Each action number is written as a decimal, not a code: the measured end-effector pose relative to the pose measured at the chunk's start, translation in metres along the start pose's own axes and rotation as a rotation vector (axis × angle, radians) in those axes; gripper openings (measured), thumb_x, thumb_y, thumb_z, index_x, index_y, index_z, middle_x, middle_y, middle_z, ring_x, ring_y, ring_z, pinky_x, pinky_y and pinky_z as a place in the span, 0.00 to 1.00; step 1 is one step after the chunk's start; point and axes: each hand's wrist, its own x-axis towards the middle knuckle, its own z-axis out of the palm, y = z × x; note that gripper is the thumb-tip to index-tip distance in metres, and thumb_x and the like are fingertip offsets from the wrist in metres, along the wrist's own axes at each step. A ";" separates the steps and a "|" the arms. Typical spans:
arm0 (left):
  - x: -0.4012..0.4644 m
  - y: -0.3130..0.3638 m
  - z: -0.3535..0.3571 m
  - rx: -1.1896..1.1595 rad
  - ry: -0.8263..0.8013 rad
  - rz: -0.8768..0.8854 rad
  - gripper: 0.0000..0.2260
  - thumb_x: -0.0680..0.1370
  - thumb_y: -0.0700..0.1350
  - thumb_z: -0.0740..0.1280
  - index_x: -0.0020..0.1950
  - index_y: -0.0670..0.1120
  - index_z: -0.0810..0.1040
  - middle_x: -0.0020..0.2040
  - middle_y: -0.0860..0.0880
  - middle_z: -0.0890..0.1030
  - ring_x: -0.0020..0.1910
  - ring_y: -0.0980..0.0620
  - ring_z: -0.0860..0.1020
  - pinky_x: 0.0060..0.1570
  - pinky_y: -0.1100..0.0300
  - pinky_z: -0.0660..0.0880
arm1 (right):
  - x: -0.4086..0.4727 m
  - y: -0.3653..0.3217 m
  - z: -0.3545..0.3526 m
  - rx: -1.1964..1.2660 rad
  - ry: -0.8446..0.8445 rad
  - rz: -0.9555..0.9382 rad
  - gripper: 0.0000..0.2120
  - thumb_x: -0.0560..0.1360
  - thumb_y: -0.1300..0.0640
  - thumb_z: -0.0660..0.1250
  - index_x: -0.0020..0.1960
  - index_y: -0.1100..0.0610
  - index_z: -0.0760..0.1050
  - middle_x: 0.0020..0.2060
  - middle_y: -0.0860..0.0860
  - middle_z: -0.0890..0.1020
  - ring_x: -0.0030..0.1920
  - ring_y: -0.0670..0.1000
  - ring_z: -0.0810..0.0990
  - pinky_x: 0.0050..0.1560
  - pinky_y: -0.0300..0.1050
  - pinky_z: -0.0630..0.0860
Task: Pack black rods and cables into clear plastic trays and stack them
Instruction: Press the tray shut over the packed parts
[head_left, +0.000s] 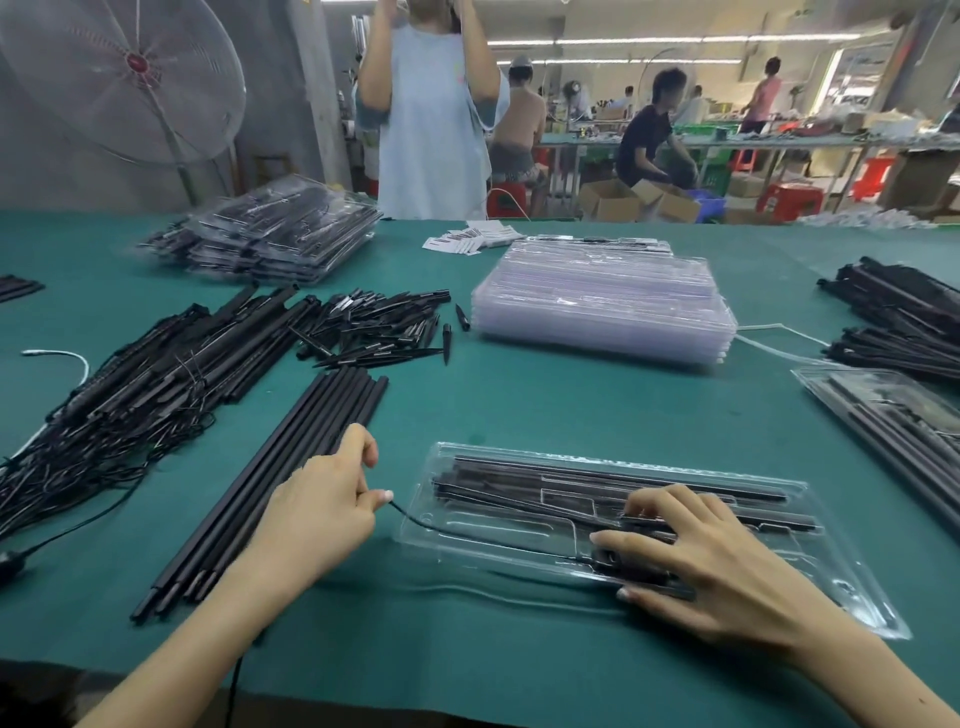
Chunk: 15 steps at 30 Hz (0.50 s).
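The clear moulded plastic tray (519, 551) lies on the green desk (571, 410) directly before the person, already holding several long black rods (618, 470) in its far slots. The right hand (727, 566) presses spread, straightish fingers on a black part at the tray's near edge, seemingly to seat it. The left hand (322, 514), its grip pinched on the thin black cable (467, 532) at the tray's left end, likely keeps it taut for tucking in.

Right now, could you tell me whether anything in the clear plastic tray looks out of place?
Yes: a thin black cable trails out over the left edge of the clear plastic tray, pinched by the left hand, instead of lying inside.
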 end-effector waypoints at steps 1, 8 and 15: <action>0.002 0.002 0.003 0.038 0.001 0.006 0.11 0.77 0.49 0.67 0.48 0.52 0.63 0.33 0.54 0.77 0.35 0.54 0.74 0.32 0.58 0.65 | 0.000 0.000 0.000 -0.015 -0.002 -0.002 0.19 0.75 0.38 0.58 0.60 0.44 0.78 0.51 0.54 0.79 0.48 0.53 0.79 0.45 0.47 0.78; 0.003 -0.001 0.015 0.181 -0.076 0.026 0.05 0.80 0.49 0.61 0.44 0.58 0.73 0.38 0.57 0.76 0.38 0.53 0.72 0.34 0.59 0.64 | -0.007 -0.005 0.005 0.005 0.023 0.066 0.16 0.77 0.40 0.54 0.60 0.45 0.71 0.56 0.49 0.75 0.54 0.49 0.72 0.49 0.50 0.74; 0.013 0.000 0.017 0.182 -0.036 -0.001 0.06 0.79 0.50 0.61 0.43 0.57 0.71 0.40 0.56 0.78 0.38 0.52 0.73 0.34 0.58 0.63 | -0.006 -0.005 0.005 0.010 -0.019 0.011 0.15 0.79 0.41 0.52 0.59 0.46 0.69 0.55 0.42 0.74 0.55 0.43 0.69 0.58 0.46 0.61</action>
